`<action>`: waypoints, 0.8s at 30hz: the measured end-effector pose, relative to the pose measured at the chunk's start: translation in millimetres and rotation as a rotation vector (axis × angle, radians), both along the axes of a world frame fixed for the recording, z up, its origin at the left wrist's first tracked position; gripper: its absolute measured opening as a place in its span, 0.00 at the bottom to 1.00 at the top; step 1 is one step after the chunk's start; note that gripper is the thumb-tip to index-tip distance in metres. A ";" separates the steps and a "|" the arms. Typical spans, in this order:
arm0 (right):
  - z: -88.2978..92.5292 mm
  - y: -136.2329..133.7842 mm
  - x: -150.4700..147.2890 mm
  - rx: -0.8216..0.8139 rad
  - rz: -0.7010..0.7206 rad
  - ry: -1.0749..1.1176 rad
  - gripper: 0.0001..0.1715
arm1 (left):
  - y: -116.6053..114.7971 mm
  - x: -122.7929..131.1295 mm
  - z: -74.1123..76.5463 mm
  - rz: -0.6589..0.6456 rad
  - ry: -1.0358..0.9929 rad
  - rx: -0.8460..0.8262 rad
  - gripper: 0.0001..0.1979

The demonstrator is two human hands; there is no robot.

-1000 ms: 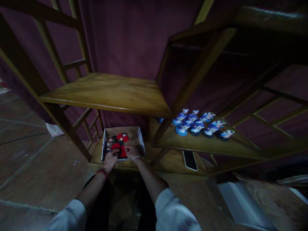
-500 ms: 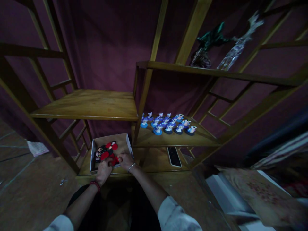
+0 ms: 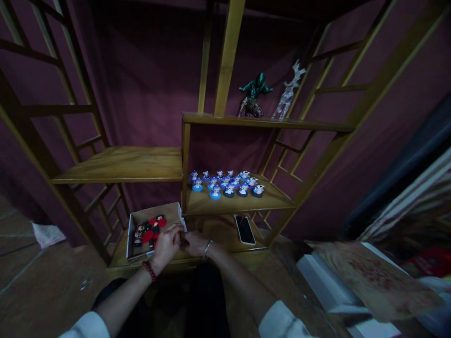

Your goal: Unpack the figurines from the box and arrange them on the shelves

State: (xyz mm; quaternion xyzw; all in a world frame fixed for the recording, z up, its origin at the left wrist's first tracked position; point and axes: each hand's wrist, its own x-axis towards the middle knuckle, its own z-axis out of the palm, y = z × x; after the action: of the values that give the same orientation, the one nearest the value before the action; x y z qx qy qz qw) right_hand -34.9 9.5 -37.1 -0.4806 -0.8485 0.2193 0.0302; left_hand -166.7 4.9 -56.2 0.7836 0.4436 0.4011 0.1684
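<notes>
My left hand (image 3: 167, 244), with a red bead bracelet on the wrist, is closed over the front right corner of an open cardboard box (image 3: 130, 234). Right beside it, my right hand (image 3: 196, 243) is closed too, a silver bracelet at its wrist. The fingertips of both hands meet around something small and dark that I cannot make out. Inside the box lie several small black-and-red figurines (image 3: 142, 232) and red round pieces (image 3: 148, 236). My left hand hides part of the box's front right side.
A phone (image 3: 244, 230) lies right of my hands on the bottom shelf (image 3: 211, 225). Several purple-and-blue figurines (image 3: 229, 189) stand on the shelf above. Higher up are a green figure (image 3: 256, 91) and a clear deer ornament (image 3: 288, 91). White boxes (image 3: 326, 284) sit at the right.
Both hands have moved from over the box's front to its right corner and come together. The camera view has shifted, so the shelves and figurines appear farther left.
</notes>
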 end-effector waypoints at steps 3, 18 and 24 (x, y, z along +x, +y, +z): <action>18.4 -7.4 21.6 -0.072 0.104 0.002 0.10 | -8.2 14.3 13.5 -0.095 -0.019 0.136 0.16; 79.6 -16.3 100.5 0.186 -0.312 0.593 0.15 | 13.2 87.3 69.8 0.090 -0.138 0.192 0.23; 73.0 -10.1 106.6 0.297 -0.402 0.668 0.15 | 42.4 97.9 84.4 0.335 -0.069 -0.029 0.24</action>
State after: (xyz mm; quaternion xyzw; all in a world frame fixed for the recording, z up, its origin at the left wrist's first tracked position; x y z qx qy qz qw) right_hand 71.6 -0.6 35.9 -0.5297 -0.7037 0.2282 0.4149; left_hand -68.8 47.3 28.1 0.6819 0.5677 0.4438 0.1255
